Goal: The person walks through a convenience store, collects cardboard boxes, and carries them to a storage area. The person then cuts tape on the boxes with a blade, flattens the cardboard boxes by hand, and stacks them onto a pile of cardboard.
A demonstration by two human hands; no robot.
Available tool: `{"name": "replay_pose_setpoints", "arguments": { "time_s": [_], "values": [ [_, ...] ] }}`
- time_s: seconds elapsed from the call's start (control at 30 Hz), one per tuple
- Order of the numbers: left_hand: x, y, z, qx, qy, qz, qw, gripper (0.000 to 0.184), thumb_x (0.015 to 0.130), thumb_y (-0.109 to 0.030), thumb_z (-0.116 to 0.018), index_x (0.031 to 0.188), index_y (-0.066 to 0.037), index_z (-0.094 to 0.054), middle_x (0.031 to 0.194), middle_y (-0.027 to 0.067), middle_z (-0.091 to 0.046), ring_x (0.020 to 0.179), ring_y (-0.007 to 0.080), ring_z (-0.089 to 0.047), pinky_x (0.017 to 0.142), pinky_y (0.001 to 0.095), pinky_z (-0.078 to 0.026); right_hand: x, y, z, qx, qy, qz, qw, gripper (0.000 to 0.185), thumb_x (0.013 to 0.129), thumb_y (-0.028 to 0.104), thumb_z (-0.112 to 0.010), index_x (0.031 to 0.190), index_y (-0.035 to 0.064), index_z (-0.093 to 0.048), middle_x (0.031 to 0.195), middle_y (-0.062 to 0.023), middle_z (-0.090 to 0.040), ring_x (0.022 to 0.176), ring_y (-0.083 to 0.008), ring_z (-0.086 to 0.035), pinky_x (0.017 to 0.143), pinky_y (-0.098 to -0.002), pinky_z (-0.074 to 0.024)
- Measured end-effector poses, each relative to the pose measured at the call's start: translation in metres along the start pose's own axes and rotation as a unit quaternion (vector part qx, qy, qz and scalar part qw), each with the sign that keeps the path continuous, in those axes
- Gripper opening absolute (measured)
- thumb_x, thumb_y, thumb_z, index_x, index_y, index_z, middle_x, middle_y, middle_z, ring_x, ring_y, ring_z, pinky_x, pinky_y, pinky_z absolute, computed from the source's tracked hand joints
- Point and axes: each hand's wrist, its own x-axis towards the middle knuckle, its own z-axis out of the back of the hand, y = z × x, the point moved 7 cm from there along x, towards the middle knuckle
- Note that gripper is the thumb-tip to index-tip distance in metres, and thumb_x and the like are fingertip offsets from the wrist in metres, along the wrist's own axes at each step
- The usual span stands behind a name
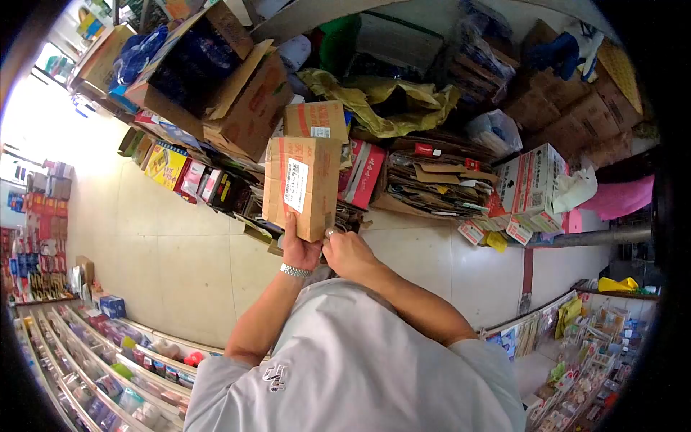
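Note:
A brown cardboard box point(302, 209) with a white printed label is held up before my chest. My left hand point(301, 248), with a metal watch at its wrist, grips the box's lower left part, fingers along the labelled face. Close by the bottom right corner, my right hand point(349, 253) is closed in a fist-like pinch. Something small and shiny shows at its fingers, too small to name. Behind the held box is another brown carton point(317, 121) with a barcode label.
Flattened cardboard point(439, 180) is packed upright ahead, beside a red carton point(366, 173). Large open cartons point(248, 101) are piled at the upper left, and a yellow-green sack point(381, 101) lies at the back. Shelves of goods point(137, 360) stand on both sides.

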Motion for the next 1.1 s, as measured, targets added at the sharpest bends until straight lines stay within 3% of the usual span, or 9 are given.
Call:
{"name": "replay_pose_setpoints", "arguments": {
  "time_s": [0.03, 0.1, 0.17, 0.27, 0.4, 0.47, 0.7, 0.93, 1.1],
  "values": [
    [-0.006, 0.0, 0.0, 0.014, -0.027, -0.005, 1.0, 0.054, 0.097, -0.047, -0.049, 0.14, -0.015, -0.043, 0.132, 0.008, -0.056, 0.117, 0.0264, -0.054, 0.1, 0.043, -0.044, -0.003, -0.003, 0.008, 0.001, 0.002, 0.002, 1.0, 0.026, 0.09, 0.02, -0.051, 0.085, -0.0036, -0.06, 0.075, -0.0265, -0.064, 0.071, -0.044, -0.064, 0.067, -0.0513, -0.0515],
    [-0.007, -0.005, 0.003, 0.027, -0.052, -0.017, 0.998, 0.054, 0.097, -0.048, -0.049, 0.14, -0.015, -0.043, 0.132, 0.0078, -0.056, 0.116, 0.0262, -0.055, 0.099, 0.0425, -0.045, -0.016, -0.01, 0.007, 0.078, 0.206, -0.02, 0.975, 0.027, 0.091, 0.024, -0.052, 0.088, -0.0011, -0.061, 0.077, -0.0245, -0.065, 0.074, -0.0413, -0.064, 0.068, -0.0478, -0.051],
    [-0.006, -0.012, 0.007, -0.028, -0.06, -0.006, 0.998, 0.054, 0.096, -0.048, -0.051, 0.139, -0.016, -0.044, 0.13, 0.0078, -0.057, 0.117, 0.0248, -0.054, 0.096, 0.0417, -0.047, -0.022, -0.019, 0.013, 0.183, 0.222, -0.125, 0.95, 0.022, 0.091, 0.023, -0.056, 0.097, 0.0025, -0.062, 0.08, -0.0218, -0.065, 0.078, -0.0399, -0.064, 0.07, -0.0447, -0.0503],
    [-0.012, -0.016, -0.008, 0.014, -0.044, 0.046, 0.998, 0.054, 0.095, -0.05, -0.05, 0.136, -0.014, -0.047, 0.125, 0.0069, -0.06, 0.111, 0.0244, -0.059, 0.089, 0.0411, -0.052, -0.004, -0.004, 0.063, 0.055, -0.13, 0.141, 0.98, 0.031, 0.086, 0.012, -0.061, 0.116, 0.0068, -0.059, 0.109, -0.0124, -0.064, 0.081, -0.0332, -0.067, 0.068, -0.0443, -0.053],
    [-0.025, -0.018, -0.019, 0.129, -0.037, 0.187, 0.973, 0.055, 0.095, -0.049, -0.048, 0.136, -0.011, -0.048, 0.122, 0.0088, -0.062, 0.108, 0.0261, -0.062, 0.085, 0.0418, -0.055, -0.001, 0.022, 0.071, -0.158, -0.063, 0.294, 0.94, 0.051, 0.075, 0.008, -0.063, 0.126, 0.0126, -0.058, 0.124, -0.0058, -0.054, 0.081, -0.0263, -0.068, 0.061, -0.0392, -0.0575],
    [-0.025, -0.017, -0.007, 0.149, -0.034, 0.258, 0.954, 0.052, 0.095, -0.044, -0.048, 0.135, -0.009, -0.047, 0.119, 0.0133, -0.062, 0.099, 0.0273, -0.067, 0.071, 0.0396, -0.061, -0.004, 0.018, 0.069, -0.199, -0.043, 0.308, 0.929, 0.051, 0.075, 0.009, -0.063, 0.126, 0.0114, -0.058, 0.125, -0.0063, -0.054, 0.08, -0.0253, -0.069, 0.059, -0.0381, -0.0574],
    [-0.033, -0.03, -0.01, 0.103, -0.07, 0.252, 0.96, 0.053, 0.093, -0.046, -0.051, 0.132, -0.009, -0.05, 0.116, 0.0107, -0.064, 0.094, 0.0252, -0.069, 0.07, 0.0364, -0.061, -0.015, 0.005, 0.043, -0.253, -0.038, 0.344, 0.904, 0.046, 0.078, 0.012, -0.06, 0.123, 0.0015, -0.057, 0.115, -0.0089, -0.057, 0.075, -0.0226, -0.068, 0.058, -0.0354, -0.0573],
    [-0.041, -0.04, 0.013, 0.279, -0.104, 0.259, 0.919, 0.057, 0.09, -0.051, -0.056, 0.129, -0.009, -0.052, 0.111, 0.0105, -0.065, 0.086, 0.0237, -0.068, 0.068, 0.036, -0.061, -0.004, -0.022, -0.002, -0.226, 0.056, 0.317, 0.919, 0.047, 0.078, 0.011, -0.06, 0.125, 0.0073, -0.053, 0.108, -0.0086, -0.053, 0.074, -0.0279, -0.066, 0.06, -0.0394, -0.0559],
    [-0.053, -0.021, 0.013, 0.237, -0.11, 0.313, 0.913, 0.053, 0.092, -0.051, -0.054, 0.124, -0.009, -0.055, 0.1, 0.0085, -0.067, 0.074, 0.021, -0.067, 0.06, 0.0344, -0.06, -0.013, -0.011, 0.012, -0.163, -0.027, 0.358, 0.919, 0.028, 0.084, 0.014, -0.055, 0.111, 0.0035, -0.058, 0.1, -0.0097, -0.053, 0.072, -0.0288, -0.066, 0.059, -0.0389, -0.0556]
  ]
}}
